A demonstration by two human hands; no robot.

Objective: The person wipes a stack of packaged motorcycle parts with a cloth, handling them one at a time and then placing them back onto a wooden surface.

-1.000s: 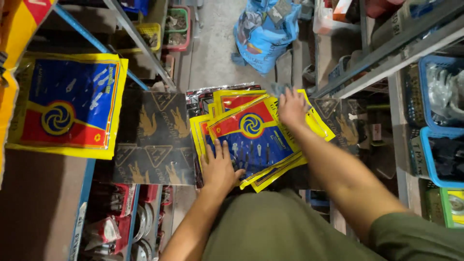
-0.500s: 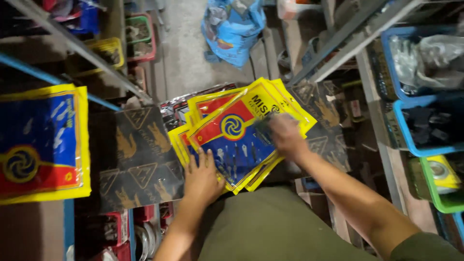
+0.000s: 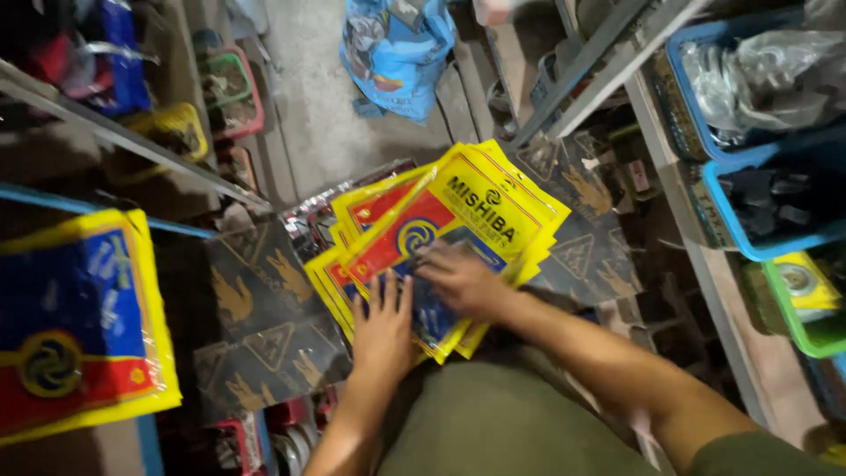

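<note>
- Right hand (image 3: 458,280) has come in from the far top-right corner of the stack to its middle; it now lies flat across the blue-and-red face of the top packet, fingers pointing left.
- Left hand (image 3: 381,328) has stayed at the near-left edge of the same stack, palm down, fingers spread and pointing away from the body.
- Grip state: both hands open and pressing flat, nothing clamped. No packet pinched between thumb and fingers that I can see.
- The stack of flat yellow-bordered plastic packets with red and blue print (image 3: 458,220) sits directly under both grips, fanned out, with corners sticking out beyond the right hand toward the top right. It has shifted up-frame and rotated a little since a second ago; camera tilt accounts for part of that.
- The stack rests on a dark brown patterned cardboard sheet (image 3: 264,326), which spreads left of the left grip and right of the right grip.
- Read: hands closing toward each other on the pile looks like squaring or gathering it, not lifting yet.
- Around: a separate big yellow-edged blue-and-red packet (image 3: 79,326) lies well left of the left grip; a blue plastic bag (image 3: 397,48) sits on the floor beyond the stack; blue plastic bins (image 3: 758,203) and a green plastic bin (image 3: 802,308) stand on the shelf right of the right arm.
</note>
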